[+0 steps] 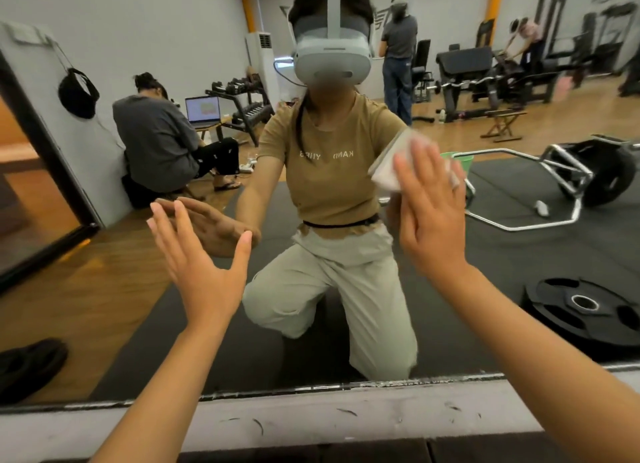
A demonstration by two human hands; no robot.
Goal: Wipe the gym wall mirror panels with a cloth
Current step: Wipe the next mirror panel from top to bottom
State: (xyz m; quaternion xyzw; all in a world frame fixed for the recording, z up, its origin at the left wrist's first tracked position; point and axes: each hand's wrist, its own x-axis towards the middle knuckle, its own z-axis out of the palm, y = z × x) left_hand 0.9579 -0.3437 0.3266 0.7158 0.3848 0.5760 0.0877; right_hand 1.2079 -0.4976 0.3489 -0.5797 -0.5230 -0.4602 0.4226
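The wall mirror panel (346, 341) fills the view in front of me, its lower edge running just above a grey ledge. My right hand (429, 213) presses a white cloth (391, 171) flat against the glass with straight fingers; the cloth shows above and left of the fingers. My left hand (204, 265) has its fingers spread and straight, fingertips touching the mirror at centre left. It holds nothing. My own reflection kneels in the glass between the two hands.
A scuffed grey ledge (311, 417) runs below the mirror. A dark vertical frame (45, 140) edges the panel at left. Reflected in the glass are gym machines, a hex bar (540, 171), a weight plate (585, 310), a green bucket and several people.
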